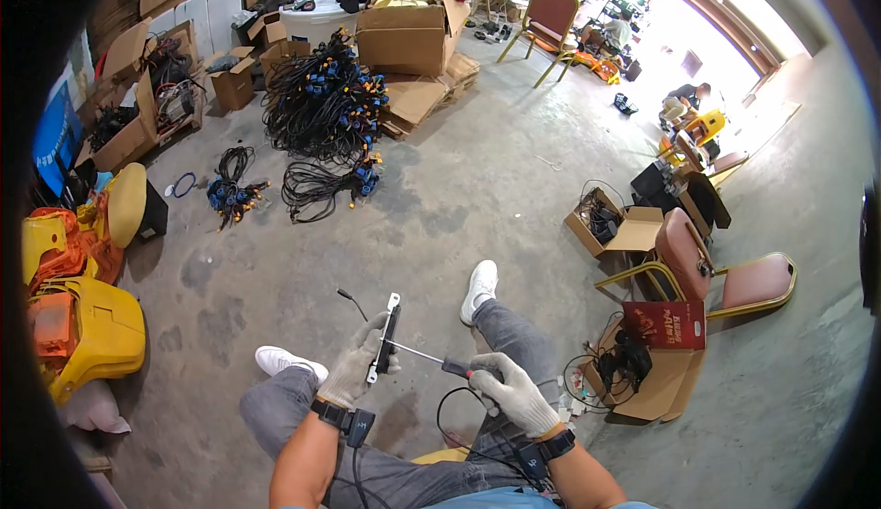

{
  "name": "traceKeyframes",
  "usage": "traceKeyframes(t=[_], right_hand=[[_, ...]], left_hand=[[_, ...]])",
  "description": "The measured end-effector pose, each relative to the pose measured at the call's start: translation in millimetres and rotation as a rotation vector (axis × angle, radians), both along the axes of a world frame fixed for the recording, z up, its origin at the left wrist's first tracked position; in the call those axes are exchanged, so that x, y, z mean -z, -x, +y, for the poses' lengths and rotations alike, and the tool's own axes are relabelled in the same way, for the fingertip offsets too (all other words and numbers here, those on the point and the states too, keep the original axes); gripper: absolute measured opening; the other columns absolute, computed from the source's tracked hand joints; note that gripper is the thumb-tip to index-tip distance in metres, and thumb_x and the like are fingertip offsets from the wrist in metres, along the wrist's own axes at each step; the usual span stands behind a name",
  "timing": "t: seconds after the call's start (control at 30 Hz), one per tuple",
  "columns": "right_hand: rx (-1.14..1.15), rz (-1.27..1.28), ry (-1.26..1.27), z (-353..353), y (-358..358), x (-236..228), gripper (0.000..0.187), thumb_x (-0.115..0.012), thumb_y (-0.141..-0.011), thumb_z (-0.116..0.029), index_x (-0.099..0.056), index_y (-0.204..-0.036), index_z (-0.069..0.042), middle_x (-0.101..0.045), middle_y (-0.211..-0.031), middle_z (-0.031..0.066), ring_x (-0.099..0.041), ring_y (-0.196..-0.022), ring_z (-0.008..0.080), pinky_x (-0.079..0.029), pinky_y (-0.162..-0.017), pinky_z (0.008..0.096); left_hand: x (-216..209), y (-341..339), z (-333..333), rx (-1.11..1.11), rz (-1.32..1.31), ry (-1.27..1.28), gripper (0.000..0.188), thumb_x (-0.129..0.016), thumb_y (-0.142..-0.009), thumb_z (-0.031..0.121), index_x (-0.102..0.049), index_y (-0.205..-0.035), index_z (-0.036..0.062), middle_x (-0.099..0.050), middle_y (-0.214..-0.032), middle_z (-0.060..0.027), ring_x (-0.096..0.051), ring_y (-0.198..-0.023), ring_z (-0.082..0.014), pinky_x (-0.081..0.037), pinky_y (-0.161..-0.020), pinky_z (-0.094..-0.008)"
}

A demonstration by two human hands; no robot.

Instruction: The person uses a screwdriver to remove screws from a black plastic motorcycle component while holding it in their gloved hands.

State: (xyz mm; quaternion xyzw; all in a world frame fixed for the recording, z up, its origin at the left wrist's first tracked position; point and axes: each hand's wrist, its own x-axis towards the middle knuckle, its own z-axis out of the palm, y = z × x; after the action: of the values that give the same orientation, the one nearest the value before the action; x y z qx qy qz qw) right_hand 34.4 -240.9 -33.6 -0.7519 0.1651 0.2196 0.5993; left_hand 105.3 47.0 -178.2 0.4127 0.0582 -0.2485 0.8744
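Note:
My left hand point(353, 369), in a pale knit glove, grips a slim black bar-shaped unit point(387, 336) with silvery mounting tabs at both ends. It is held upright above my lap. A short black cable point(351, 299) with a plug sticks out beyond its far side. My gloved right hand point(516, 394) is closed around the red and black handle of a screwdriver point(424, 355). The shaft points left, and its tip meets the unit's side near the middle; exact contact is too small to tell. A black cable point(440, 405) loops below my right hand.
Ahead lies a heap of black cables point(321, 96) with blue connectors, beside smaller bundles point(237, 192). Yellow plastic shells point(96, 335) stand at left. At right are an open carton point(670, 385), a tipped chair point(684, 252) and a crouching person point(684, 105) farther off.

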Motion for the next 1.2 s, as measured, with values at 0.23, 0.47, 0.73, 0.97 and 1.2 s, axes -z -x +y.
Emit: traceKeyframes(t=[0.23,0.47,0.73,0.97,1.2], right_hand=[[0.02,0.015,-0.019,2,0,2,0.048,-0.073,-0.103,-0.027,-0.062,-0.138,0.004,-0.069,-0.099,0.0031,-0.062,-0.077,0.0064,-0.051,-0.067,0.0244],[0.045,0.027,-0.063,3,-1,6,0.046,-0.072,-0.104,-0.021,-0.06,-0.138,0.006,-0.069,-0.097,0.0041,-0.062,-0.076,0.0073,-0.051,-0.067,0.024],[0.028,0.039,-0.061,2,-3,6,0.049,-0.073,-0.103,-0.022,-0.06,-0.141,0.007,-0.069,-0.099,0.0042,-0.062,-0.078,0.0075,-0.053,-0.069,0.0247],[0.01,0.018,-0.013,4,9,10,0.049,-0.076,-0.101,-0.031,-0.068,-0.136,0.003,-0.071,-0.101,0.0031,-0.066,-0.084,0.0077,-0.055,-0.076,0.0264],[-0.003,-0.097,-0.145,-4,2,16,0.034,-0.072,-0.101,-0.021,-0.069,-0.124,0.005,-0.07,-0.105,0.0076,-0.067,-0.086,0.0127,-0.056,-0.078,0.0282]], left_hand=[[2,0,-1,-0.007,0.01,0.026,0.072,-0.069,-0.106,0.046,-0.043,-0.164,0.0113,-0.073,-0.101,-0.0109,-0.076,-0.083,-0.0186,-0.068,-0.076,-0.0377],[0,-1,-2,-0.027,0.012,0.03,0.072,-0.069,-0.106,0.045,-0.043,-0.164,0.0111,-0.073,-0.101,-0.0106,-0.076,-0.082,-0.0188,-0.068,-0.076,-0.0376],[-2,-4,-3,-0.025,-0.002,0.02,0.072,-0.069,-0.106,0.045,-0.043,-0.165,0.0106,-0.074,-0.104,-0.0108,-0.076,-0.083,-0.0186,-0.068,-0.076,-0.0373],[-7,4,-3,-0.023,-0.015,-0.018,0.075,-0.067,-0.106,0.048,-0.042,-0.165,0.0087,-0.074,-0.104,-0.0107,-0.076,-0.083,-0.0176,-0.068,-0.075,-0.0356],[26,-6,11,-0.105,-0.211,-0.25,0.042,-0.058,-0.114,0.039,-0.057,-0.142,0.007,-0.072,-0.098,-0.0085,-0.073,-0.082,-0.0164,-0.061,-0.066,-0.0356]])
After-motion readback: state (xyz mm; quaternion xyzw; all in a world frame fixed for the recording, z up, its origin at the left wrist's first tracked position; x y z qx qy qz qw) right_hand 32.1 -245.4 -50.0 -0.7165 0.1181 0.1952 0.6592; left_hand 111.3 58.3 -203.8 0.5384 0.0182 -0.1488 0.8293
